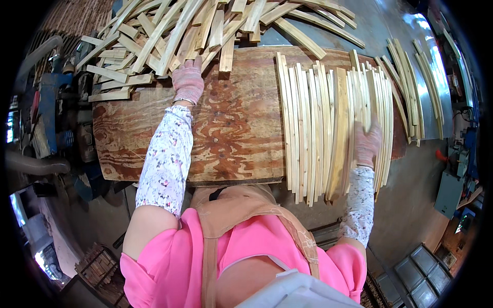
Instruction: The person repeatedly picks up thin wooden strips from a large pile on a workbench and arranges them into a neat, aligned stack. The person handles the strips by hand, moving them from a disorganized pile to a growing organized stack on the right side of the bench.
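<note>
My left hand [187, 83], in a pinkish knit glove, reaches to the near edge of a jumbled pile of wooden strips [149, 49]. Its fingers are closed at the near end of a brownish wooden strip [190, 43]; the fingertips are partly hidden. On the right, my gloved right hand [367, 145] is over a row of wooden strips [313, 128] laid side by side, pointing away from me. It grips a wooden strip [371, 95] near that row's right part, slightly blurred. A wider, darker strip [338, 133] lies in the middle of the row.
The worn plywood tabletop [236, 128] lies between pile and row. Several more strips [405, 87] rest on a metal surface beyond the row's right side. Blue machinery [51, 113] with a grey hose [38, 165] stands at left, a green-grey box [448, 194] at right.
</note>
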